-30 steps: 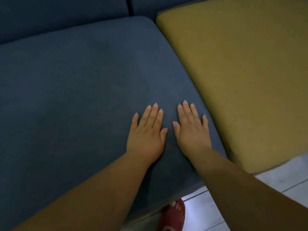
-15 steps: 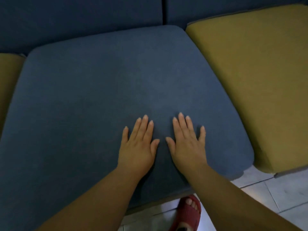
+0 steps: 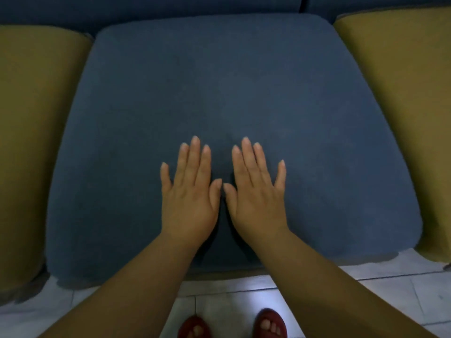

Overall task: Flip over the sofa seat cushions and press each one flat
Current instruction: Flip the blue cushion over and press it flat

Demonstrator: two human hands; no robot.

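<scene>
A blue seat cushion fills the middle of the sofa. My left hand and my right hand lie side by side, palms down, on its front half, fingers straight and thumbs almost touching. Both press on the fabric, which dips a little between them. An olive-yellow seat cushion lies to the left and another olive-yellow seat cushion to the right, each touching the blue one.
The blue sofa backrest runs along the top. White floor tiles lie under the sofa's front edge, where my two feet in red sandals stand.
The view has swung to the right, so the blue cushion is now centred and the left yellow cushion shows. Both hands stay flat on the blue cushion, now nearer its middle.
</scene>
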